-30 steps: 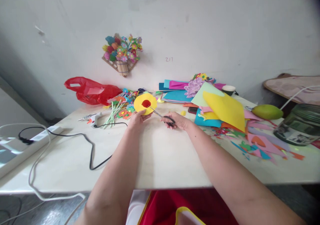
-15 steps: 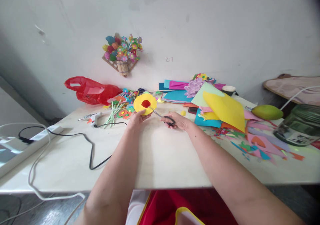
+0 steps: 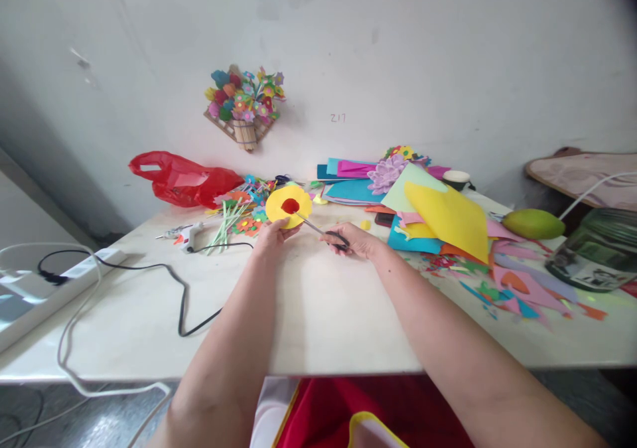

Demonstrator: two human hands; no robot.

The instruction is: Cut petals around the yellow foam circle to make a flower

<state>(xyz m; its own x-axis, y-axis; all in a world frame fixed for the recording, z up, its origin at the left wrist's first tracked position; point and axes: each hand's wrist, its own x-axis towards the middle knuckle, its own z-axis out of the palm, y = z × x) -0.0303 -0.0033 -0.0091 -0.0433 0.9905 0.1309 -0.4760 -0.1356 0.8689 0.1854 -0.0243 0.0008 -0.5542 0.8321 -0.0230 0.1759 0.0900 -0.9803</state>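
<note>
Pinched by its lower edge in my left hand (image 3: 275, 233) is a round yellow foam flower (image 3: 275, 204) with a scalloped edge and a red centre (image 3: 290, 206). My right hand (image 3: 351, 241) grips black-handled scissors (image 3: 337, 240), fingers wrapped round the loops. The blades point left, with their tips at the right side of the red centre. Whether the tips cut into the foam or only touch it, I cannot tell. Both hands are above the middle of the white table (image 3: 343, 322).
At left lie a glue gun (image 3: 188, 237), its black cord, a power strip (image 3: 64, 292), pale green stems (image 3: 225, 227) and a red plastic bag (image 3: 186, 181). At right are foam sheets (image 3: 448, 216), scraps, a green mango (image 3: 533, 223) and a glass jar (image 3: 597, 249).
Almost nothing differs. Both hands, the flower and the scissors keep their places; only a very slight shift of the whole view shows.
</note>
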